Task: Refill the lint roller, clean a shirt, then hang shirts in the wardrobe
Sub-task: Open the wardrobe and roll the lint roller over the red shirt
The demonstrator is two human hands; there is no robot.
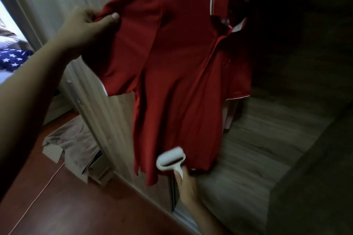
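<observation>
Our left hand [86,26] pinches the sleeve of the red polo shirt with white trim [177,74], hanging at the open wooden wardrobe [257,139]. Our right hand [186,185] grips the white lint roller [171,159], pressed against the shirt's lower hem.

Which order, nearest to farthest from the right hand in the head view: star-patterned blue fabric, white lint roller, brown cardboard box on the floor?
From the right hand:
1. White lint roller, gripped in it, against the red shirt's hem.
2. Brown cardboard box, on the floor to the left.
3. Star-patterned blue fabric, far left.
</observation>
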